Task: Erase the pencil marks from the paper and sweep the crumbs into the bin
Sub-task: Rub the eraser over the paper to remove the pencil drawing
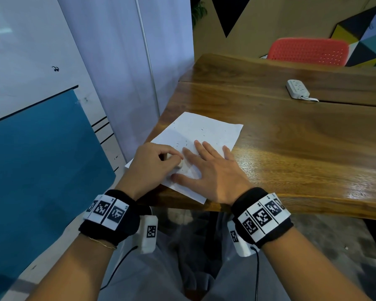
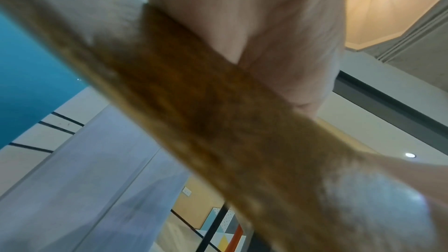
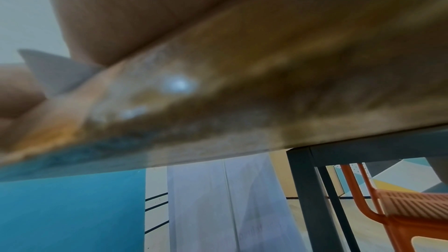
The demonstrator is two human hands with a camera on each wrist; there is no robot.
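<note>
Paper (image 1: pixel 206 131): head view alone shows left hand (image 1: pixel 154 161) pinching eraser (image 1: pixel 180 164), right hand (image 1: pixel 213 170) pressed flat.

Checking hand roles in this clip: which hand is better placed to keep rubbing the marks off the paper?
Left. The left hand already pinches the eraser against the paper, beside the dark flecks. The right hand lies flat with spread fingers, pinning the sheet.
</note>
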